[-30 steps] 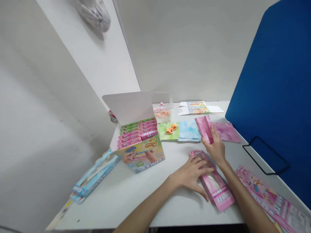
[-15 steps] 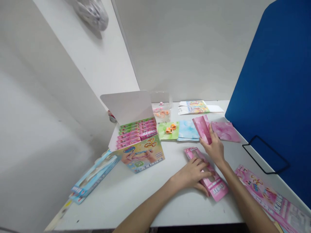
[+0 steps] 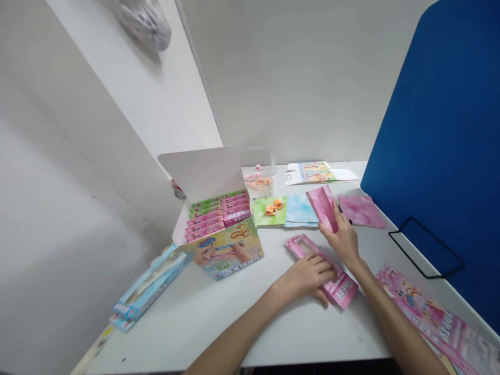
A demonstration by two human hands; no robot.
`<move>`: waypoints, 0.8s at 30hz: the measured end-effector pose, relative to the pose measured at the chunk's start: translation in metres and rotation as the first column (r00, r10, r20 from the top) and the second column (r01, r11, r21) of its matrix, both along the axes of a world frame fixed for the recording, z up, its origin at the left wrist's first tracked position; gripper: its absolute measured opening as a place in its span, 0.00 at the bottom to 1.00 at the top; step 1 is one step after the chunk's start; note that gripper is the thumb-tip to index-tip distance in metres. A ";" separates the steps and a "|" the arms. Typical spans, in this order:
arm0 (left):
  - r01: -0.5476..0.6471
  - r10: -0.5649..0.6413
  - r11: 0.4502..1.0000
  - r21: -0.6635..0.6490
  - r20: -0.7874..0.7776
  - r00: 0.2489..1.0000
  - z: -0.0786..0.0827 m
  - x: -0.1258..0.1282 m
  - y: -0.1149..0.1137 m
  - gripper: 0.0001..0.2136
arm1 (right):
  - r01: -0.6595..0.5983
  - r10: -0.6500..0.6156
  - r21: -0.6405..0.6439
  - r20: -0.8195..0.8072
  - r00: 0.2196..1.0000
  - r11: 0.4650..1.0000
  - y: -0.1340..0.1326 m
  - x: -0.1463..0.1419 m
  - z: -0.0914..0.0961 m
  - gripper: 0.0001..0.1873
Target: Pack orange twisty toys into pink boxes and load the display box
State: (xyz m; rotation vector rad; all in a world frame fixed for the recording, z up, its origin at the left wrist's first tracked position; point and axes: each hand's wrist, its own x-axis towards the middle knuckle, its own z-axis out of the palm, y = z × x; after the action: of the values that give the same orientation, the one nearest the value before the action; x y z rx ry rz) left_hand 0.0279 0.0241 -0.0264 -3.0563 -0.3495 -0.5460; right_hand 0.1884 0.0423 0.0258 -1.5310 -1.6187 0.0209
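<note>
Pink window box (image 3: 340, 289) lies flat near the bench's (image 3: 219, 325) front edge, held steady under the left hand (image 3: 305, 276), whose grip is open, palm and spread fingers pressing down. The right hand (image 3: 342, 240) has its grip closed on a folded pink card (image 3: 322, 208), pinching it upright, clear of the bench, beside a pink marbled sheet (image 3: 361, 212).

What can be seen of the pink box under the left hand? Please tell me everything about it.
The pink cardboard package is a long, flat printed box lying diagonally on the white table. It has a small window near its far end and white lettering on a darker pink panel at its near end. The left hand rests across its middle, with the fingers over it, hiding part of the printed face.
</note>
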 end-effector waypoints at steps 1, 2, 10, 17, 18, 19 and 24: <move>0.003 -0.003 1.000 0.004 -0.004 1.000 0.001 -0.001 -0.001 0.31 | 0.000 0.000 0.001 0.003 1.000 1.000 0.000 0.000 0.000 0.38; 0.004 -0.004 1.000 0.013 -0.005 1.000 0.002 -0.001 -0.002 0.31 | 0.001 -0.001 0.002 0.006 1.000 1.000 0.000 0.000 0.000 0.38; -0.060 0.050 0.977 0.203 0.054 0.997 0.005 0.003 -0.006 0.26 | -0.008 0.008 -0.001 0.001 1.000 1.000 0.000 0.001 0.000 0.38; -0.150 0.095 0.952 0.267 0.207 0.974 0.016 -0.004 -0.007 0.25 | 0.046 -0.041 0.061 -0.076 0.996 0.997 0.003 0.017 0.006 0.40; -0.162 0.099 0.949 0.271 0.231 0.968 0.017 -0.006 -0.006 0.25 | 0.054 -0.048 0.071 -0.093 0.994 0.996 0.004 0.019 0.006 0.40; -0.176 0.102 0.945 0.275 0.266 0.959 0.019 -0.009 -0.006 0.24 | 0.061 -0.051 0.080 -0.115 0.992 0.995 0.005 0.021 0.007 0.40; -0.302 0.175 0.942 0.147 0.552 0.815 0.034 -0.024 -0.003 0.23 | -0.025 0.050 0.085 -0.314 0.948 0.996 0.006 0.027 0.017 0.42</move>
State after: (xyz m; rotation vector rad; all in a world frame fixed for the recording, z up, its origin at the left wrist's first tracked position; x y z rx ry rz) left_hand 0.0037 0.0210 0.0078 -2.5301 -0.6214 -1.3146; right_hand 0.2156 0.0480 0.0429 -1.3574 -1.3758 0.2100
